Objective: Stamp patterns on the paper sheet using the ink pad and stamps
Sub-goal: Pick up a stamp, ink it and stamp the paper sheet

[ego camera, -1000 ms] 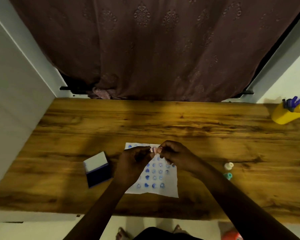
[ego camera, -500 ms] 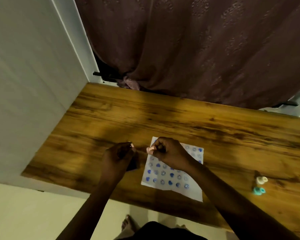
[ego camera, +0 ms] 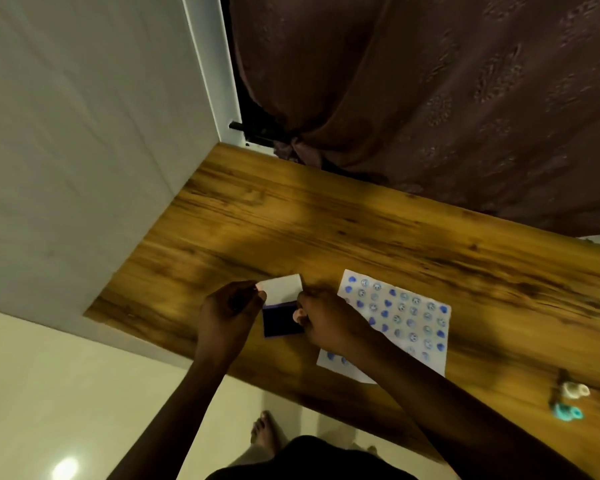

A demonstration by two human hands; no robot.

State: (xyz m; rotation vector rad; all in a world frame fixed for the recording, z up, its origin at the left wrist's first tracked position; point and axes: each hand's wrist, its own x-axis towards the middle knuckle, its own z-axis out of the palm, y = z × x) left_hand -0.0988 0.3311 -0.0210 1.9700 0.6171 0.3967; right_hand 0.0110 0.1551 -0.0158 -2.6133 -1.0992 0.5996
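Observation:
The ink pad (ego camera: 282,322) lies open on the wooden table (ego camera: 326,230), its dark blue pad facing up and its white lid (ego camera: 282,288) folded back. My right hand (ego camera: 326,323) pinches a small pink stamp (ego camera: 297,315) at the pad's right edge. My left hand (ego camera: 227,311) is curled at the pad's left side, touching the lid's corner, with a tiny pale cap barely showing at its fingertips. The white paper sheet (ego camera: 404,317) lies to the right, covered with rows of blue hearts and round faces; my right forearm hides its near left corner.
A white stamp (ego camera: 574,389) and a teal stamp (ego camera: 568,412) lie near the table's front edge at the far right. A white wall panel (ego camera: 84,168) bounds the table on the left and a brown curtain (ego camera: 430,98) hangs behind it.
The view has swung left. My hands pulled apart over the paper, then moved left to the ink pad; the right hand now holds the pink stamp at the pad.

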